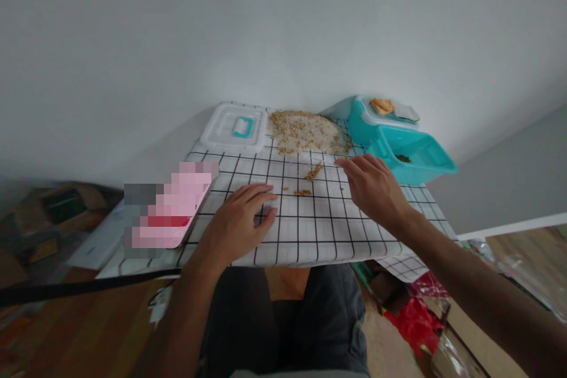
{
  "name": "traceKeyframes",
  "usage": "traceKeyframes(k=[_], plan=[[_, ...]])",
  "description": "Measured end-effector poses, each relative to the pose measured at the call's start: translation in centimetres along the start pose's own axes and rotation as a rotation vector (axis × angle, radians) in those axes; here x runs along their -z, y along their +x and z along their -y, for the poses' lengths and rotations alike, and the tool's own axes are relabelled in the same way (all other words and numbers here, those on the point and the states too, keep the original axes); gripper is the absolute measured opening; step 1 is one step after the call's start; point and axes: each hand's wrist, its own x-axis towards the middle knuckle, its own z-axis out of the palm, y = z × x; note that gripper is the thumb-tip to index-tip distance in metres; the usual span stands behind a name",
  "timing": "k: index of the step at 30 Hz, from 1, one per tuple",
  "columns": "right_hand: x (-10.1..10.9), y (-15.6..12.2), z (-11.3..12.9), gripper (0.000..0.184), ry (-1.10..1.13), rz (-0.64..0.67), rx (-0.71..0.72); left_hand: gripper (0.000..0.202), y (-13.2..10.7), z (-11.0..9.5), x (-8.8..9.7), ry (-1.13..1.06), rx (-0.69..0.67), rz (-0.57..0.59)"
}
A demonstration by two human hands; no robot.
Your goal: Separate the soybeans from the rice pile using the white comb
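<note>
My left hand (241, 215) rests palm down on the black-and-white checked tablecloth (274, 248), its fingers apart and nothing in them. Over the cloth's right half, my right hand (370, 183) has its fingers drawn together; whatever is between the tips is hidden or too small to name. Just left of those fingertips lies a short line of yellow beans or kernels (313, 172). A smaller cluster of kernels (303, 192) is between the two hands. Farther back spreads a pile of pale grains mixed with yellow kernels (305, 132).
Left of the pile lies a clear lid with a turquoise handle (234, 127). At right, a turquoise open bin (420, 156) holds something dark green, beside a lidded turquoise box (361, 118). A pixelated pink item (177, 207) sits at the left edge. Bags and boxes crowd the floor.
</note>
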Motion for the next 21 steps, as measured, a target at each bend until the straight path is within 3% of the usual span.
traceKeyframes(k=[5, 21], plan=[[-1.0, 1.3, -1.2, 0.035, -0.058, 0.022, 0.018, 0.024, 0.0, 0.0, -0.1, -0.010, 0.000, -0.009], [-0.8, -1.1, 1.9, 0.033, -0.064, 0.052, 0.070, 0.026, 0.0, 0.0, -0.1, 0.001, -0.001, 0.000]])
